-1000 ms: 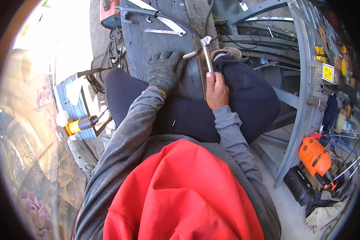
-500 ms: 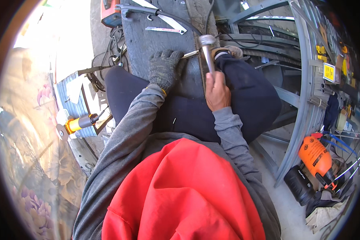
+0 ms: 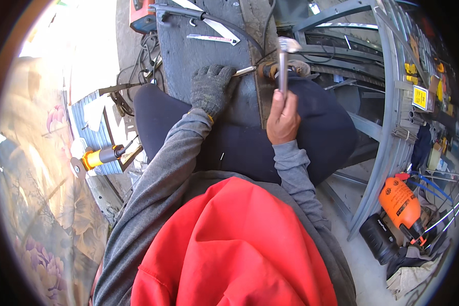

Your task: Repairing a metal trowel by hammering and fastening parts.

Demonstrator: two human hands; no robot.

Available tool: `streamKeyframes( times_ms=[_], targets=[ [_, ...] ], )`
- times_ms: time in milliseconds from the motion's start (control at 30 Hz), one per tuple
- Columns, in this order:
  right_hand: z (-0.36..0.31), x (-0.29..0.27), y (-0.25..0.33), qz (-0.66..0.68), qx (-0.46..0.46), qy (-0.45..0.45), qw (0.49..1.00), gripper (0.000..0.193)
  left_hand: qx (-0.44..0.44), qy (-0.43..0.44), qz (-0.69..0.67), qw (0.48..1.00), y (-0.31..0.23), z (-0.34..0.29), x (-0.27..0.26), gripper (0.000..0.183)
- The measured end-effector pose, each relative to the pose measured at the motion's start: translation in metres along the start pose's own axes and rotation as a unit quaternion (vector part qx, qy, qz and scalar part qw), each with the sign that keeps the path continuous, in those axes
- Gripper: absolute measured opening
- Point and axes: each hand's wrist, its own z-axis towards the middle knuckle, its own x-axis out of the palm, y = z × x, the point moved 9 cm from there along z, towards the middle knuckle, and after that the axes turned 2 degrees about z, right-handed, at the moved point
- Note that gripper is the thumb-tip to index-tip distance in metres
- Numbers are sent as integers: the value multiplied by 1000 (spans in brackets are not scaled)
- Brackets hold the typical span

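My left hand [image 3: 212,87], in a dark grey knit glove, is closed on a short, slim metal piece [image 3: 246,71]. The piece pokes out to the right past the fingers, and its far end lies near the right edge of the dark wooden plank [image 3: 188,56]. My bare right hand [image 3: 283,118] grips a hammer [image 3: 283,71] by its handle. The hammer's head, slightly blurred, is raised above and to the right of the metal piece, apart from it.
On the plank lie a marker pen [image 3: 209,38], a white strip [image 3: 222,30] and a black-handled tool with a cable [image 3: 176,11]. An angle grinder [image 3: 99,158] rests at left. Metal frames [image 3: 380,153] and an orange spray bottle [image 3: 400,201] stand at right.
My right hand has shifted right, and the hammer's head has swung right and up, away from the metal piece. My left hand stays nearly in place, still holding the piece.
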Motion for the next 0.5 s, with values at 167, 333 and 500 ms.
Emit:
streamKeyframes(
  times_ms=[167, 333, 500],
  targets=[
    [-13, 45, -50, -172, 9, 178, 969, 23, -18, -1, -4, 1000, 9, -4, 3, 23],
    [0, 0, -2, 3, -27, 5, 1000, 35, 6, -20, -7, 1000, -2, -1, -3, 24],
    [-15, 37, -53, -144, 47, 171, 974, 33, -31, 24, -5, 999, 3, 0, 3, 25]
  ],
)
